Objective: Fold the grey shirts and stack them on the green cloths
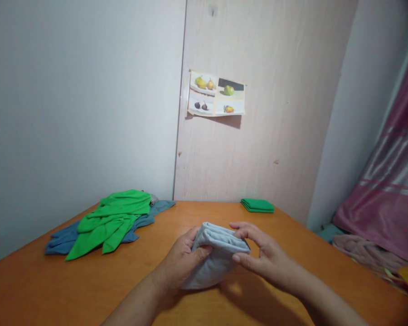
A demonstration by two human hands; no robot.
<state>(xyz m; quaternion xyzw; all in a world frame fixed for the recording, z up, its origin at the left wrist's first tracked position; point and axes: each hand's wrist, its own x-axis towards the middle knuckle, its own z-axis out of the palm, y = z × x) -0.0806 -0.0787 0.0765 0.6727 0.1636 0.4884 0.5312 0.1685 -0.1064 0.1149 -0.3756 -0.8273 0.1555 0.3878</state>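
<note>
A folded pale grey cloth (pixel 215 258) is held just above the orange wooden table (pixel 71 285), near its front middle. My left hand (pixel 182 262) grips the cloth's left side, thumb pressed on top and fingers wrapped under it. My right hand (pixel 258 251) pinches the cloth's right end between thumb and curled fingers. The lower part of the cloth hangs down behind my left hand.
A loose green cloth (pixel 110 222) lies on a crumpled blue cloth (pixel 63 240) at the table's back left. A neatly folded green cloth (pixel 257 205) sits at the back right edge. Behind stand a wall and a door with fruit pictures (pixel 216 93). Pink fabric (pixel 387 194) hangs at right.
</note>
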